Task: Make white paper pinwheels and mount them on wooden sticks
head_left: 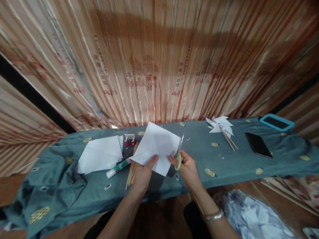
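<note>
While the cloth-covered table [199, 139] runs beneath the left hand [142, 174] and right hand [188, 168], a paper stack [99, 154] lies left of both, apparently set within reach, and a white sheet [157, 141] is held between them, its near edge pinched by the left hand, probably for steadiness. Just beside the left hand lie wooden sticks [131, 173], while the right hand grips scissors [179, 160] at the sheet's right corner, blades forward, presumably away from the body. Glue stick [118, 167] and red box [130, 140] sit left of both hands, likely kept handy.
</note>
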A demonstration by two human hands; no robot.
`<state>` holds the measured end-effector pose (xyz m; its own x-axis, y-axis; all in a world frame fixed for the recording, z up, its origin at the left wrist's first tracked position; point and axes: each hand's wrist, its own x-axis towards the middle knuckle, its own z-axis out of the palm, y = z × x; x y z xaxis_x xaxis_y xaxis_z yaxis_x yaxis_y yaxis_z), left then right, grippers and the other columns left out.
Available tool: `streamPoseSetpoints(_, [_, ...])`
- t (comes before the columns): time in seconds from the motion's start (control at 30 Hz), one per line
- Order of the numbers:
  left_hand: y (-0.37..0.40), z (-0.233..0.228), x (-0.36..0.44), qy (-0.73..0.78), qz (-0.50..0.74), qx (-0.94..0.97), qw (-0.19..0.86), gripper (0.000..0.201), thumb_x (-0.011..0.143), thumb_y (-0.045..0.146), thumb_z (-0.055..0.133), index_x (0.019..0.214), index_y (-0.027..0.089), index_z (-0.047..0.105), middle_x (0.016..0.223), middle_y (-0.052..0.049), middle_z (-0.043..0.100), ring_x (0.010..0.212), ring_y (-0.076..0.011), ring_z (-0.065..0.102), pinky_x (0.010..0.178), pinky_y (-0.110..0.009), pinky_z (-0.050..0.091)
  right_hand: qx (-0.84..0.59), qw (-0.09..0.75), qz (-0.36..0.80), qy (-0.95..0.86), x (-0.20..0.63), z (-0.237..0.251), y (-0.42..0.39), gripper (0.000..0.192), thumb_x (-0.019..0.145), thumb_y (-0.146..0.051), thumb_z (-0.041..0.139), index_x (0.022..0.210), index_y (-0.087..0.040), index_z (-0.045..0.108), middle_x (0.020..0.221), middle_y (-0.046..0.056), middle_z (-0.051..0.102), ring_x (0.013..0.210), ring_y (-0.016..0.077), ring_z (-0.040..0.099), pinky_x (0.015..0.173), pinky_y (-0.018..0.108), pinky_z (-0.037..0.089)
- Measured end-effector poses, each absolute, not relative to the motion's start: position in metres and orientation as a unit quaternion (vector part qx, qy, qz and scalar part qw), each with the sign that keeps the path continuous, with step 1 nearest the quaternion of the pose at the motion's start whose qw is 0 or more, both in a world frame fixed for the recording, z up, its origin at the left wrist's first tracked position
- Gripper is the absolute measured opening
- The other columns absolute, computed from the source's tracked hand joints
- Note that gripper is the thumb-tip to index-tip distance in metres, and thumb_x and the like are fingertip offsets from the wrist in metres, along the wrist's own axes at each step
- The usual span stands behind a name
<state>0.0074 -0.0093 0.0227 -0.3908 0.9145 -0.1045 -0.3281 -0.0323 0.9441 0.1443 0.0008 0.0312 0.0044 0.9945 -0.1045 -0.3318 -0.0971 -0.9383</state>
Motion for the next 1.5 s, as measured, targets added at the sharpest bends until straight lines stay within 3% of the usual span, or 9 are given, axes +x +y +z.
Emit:
streamPoseSetpoints(0.2, [0.001, 0.025, -0.014, 0.519, 0.67, 0.292, 0.443, 0.044, 0.057, 0.028, 0.085, 0.095, 0.013, 0.069, 0.091, -0.009, 0.076, 0.089, -0.0248, 0.071, 0.086, -0.037, 0.056, -0.447, 0.469, 0.59, -0.482, 0.142, 0.019, -0.017, 0.053, 0.064, -0.056, 0.079, 0.097, -0.018, 0.066, 0.07, 0.001, 0.067, 0.065, 0.0143, 0.057, 0.063, 0.027, 0.047])
streamPoseSetpoints(0.3, [0.005, 0.034, -0.023, 0.507, 0.7, 0.263, 0.428, 0.047, 0.053, 0.026, 0.086, 0.095, 0.013, 0.069, 0.088, -0.008, 0.076, 0.084, -0.0234, 0.071, 0.083, -0.036, 0.056, -0.438, 0.412, 0.592, -0.536, 0.143, 0.011, -0.033, 0.054, 0.07, -0.057, 0.074, 0.104, -0.017, 0.064, 0.074, 0.001, 0.065, 0.069, 0.014, 0.056, 0.066, 0.027, 0.044])
streamPoseSetpoints(0.6, [0.003, 0.047, -0.031, 0.506, 0.719, 0.233, 0.415, 0.038, 0.052, 0.023, 0.085, 0.085, 0.012, 0.071, 0.081, -0.007, 0.076, 0.07, -0.019, 0.07, 0.07, -0.031, 0.057, -0.413, 0.244, 0.637, -0.603, 0.14, 0.001, -0.07, 0.059, 0.073, -0.062, 0.068, 0.108, -0.015, 0.06, 0.078, 0.002, 0.064, 0.066, 0.0132, 0.052, 0.063, 0.028, 0.039])
streamPoseSetpoints(1.27, [0.0, 0.027, -0.009, 0.501, 0.676, 0.324, 0.433, 0.027, 0.061, 0.026, 0.08, 0.083, 0.013, 0.074, 0.088, -0.008, 0.077, 0.078, -0.0192, 0.069, 0.076, -0.029, 0.055, -0.396, 0.299, 0.638, -0.589, 0.14, 0.003, -0.058, 0.065, 0.074, -0.072, 0.063, 0.106, -0.016, 0.06, 0.08, 0.003, 0.066, 0.069, 0.0139, 0.055, 0.067, 0.03, 0.041])
streamPoseSetpoints(1.5, [-0.001, 0.029, -0.009, 0.496, 0.683, 0.313, 0.435, 0.026, 0.06, 0.024, 0.08, 0.082, 0.012, 0.073, 0.086, -0.009, 0.076, 0.076, -0.02, 0.069, 0.075, -0.03, 0.055, -0.402, 0.301, 0.647, -0.574, 0.141, 0.002, -0.06, 0.059, 0.074, -0.068, 0.065, 0.104, -0.018, 0.061, 0.079, 0.002, 0.065, 0.071, 0.0145, 0.056, 0.07, 0.031, 0.042])
